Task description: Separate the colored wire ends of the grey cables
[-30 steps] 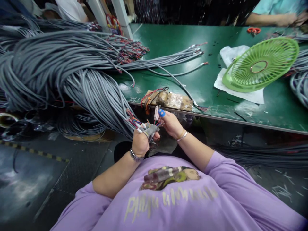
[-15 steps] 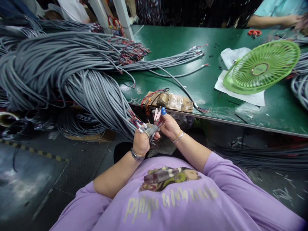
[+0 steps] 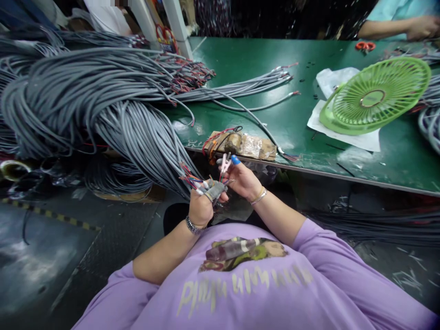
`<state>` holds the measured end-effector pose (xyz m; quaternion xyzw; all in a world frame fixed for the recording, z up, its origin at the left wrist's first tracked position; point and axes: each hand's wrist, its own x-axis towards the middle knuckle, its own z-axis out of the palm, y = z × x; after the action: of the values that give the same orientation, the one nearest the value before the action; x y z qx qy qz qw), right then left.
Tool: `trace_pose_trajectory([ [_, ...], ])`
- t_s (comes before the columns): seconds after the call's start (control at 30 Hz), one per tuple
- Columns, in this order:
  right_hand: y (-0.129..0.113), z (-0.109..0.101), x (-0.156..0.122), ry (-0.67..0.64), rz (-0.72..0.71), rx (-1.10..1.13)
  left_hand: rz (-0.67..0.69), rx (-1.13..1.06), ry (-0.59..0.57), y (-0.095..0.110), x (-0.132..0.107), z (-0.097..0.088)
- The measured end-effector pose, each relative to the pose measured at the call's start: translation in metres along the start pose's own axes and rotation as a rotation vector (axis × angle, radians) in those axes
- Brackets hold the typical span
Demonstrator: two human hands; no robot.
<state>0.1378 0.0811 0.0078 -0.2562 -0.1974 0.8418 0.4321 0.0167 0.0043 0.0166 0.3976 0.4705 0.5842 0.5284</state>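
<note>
My left hand is closed round the ends of several grey cables, whose thin coloured wires fan out above my fingers. A grey wrap covers its forefinger. My right hand sits just to the right, fingers pinched on the wire tips, with a blue cot on one fingertip and small pink-white pieces at the pinch. Both hands hover below the front edge of the green table. A watch is on my left wrist, a bracelet on my right.
A huge bundle of grey cables drapes off the table's left. A taped brown block with red wires sits at the table edge. A green fan grille lies on white sheets at right. Another person's arm rests far right.
My hands have stayed nearly in place; the right fingers shifted slightly on the wire tips and the view drifted a little.
</note>
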Motion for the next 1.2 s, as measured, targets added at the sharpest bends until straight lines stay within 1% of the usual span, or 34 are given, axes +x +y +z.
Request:
trace_pose_trajectory([
  [0.1, 0.004, -0.001, 0.001, 0.003, -0.092, -0.040, -0.004, -0.011, 0.044, 0.002, 0.003, 0.004],
  [0.17, 0.007, -0.003, 0.003, 0.001, -0.124, -0.057, -0.009, -0.016, 0.067, 0.003, 0.006, 0.006],
  [0.27, 0.009, -0.004, 0.007, 0.010, -0.091, -0.048, -0.019, -0.013, 0.076, 0.001, 0.009, 0.009],
  [0.4, 0.006, 0.002, 0.010, 0.024, -0.022, 0.003, -0.022, -0.001, 0.086, -0.002, 0.010, 0.008],
  [0.53, 0.006, 0.008, 0.011, 0.073, -0.064, 0.053, -0.041, 0.029, 0.095, -0.003, 0.010, 0.007],
  [0.63, 0.010, 0.008, 0.013, 0.085, -0.083, 0.068, -0.049, 0.053, 0.096, -0.004, 0.010, 0.006],
  [0.8, 0.013, 0.003, 0.014, 0.064, -0.060, 0.103, -0.049, 0.050, 0.104, -0.003, 0.007, 0.004],
  [1.0, 0.008, -0.003, 0.007, 0.005, 0.018, 0.068, 0.013, 0.026, 0.104, -0.002, -0.001, 0.000],
  [1.07, 0.006, -0.002, 0.004, 0.005, 0.010, 0.055, 0.019, 0.015, 0.111, -0.002, -0.001, 0.000],
  [1.2, 0.004, 0.001, 0.001, 0.048, -0.044, 0.026, 0.003, 0.008, 0.138, -0.001, 0.002, 0.003],
])
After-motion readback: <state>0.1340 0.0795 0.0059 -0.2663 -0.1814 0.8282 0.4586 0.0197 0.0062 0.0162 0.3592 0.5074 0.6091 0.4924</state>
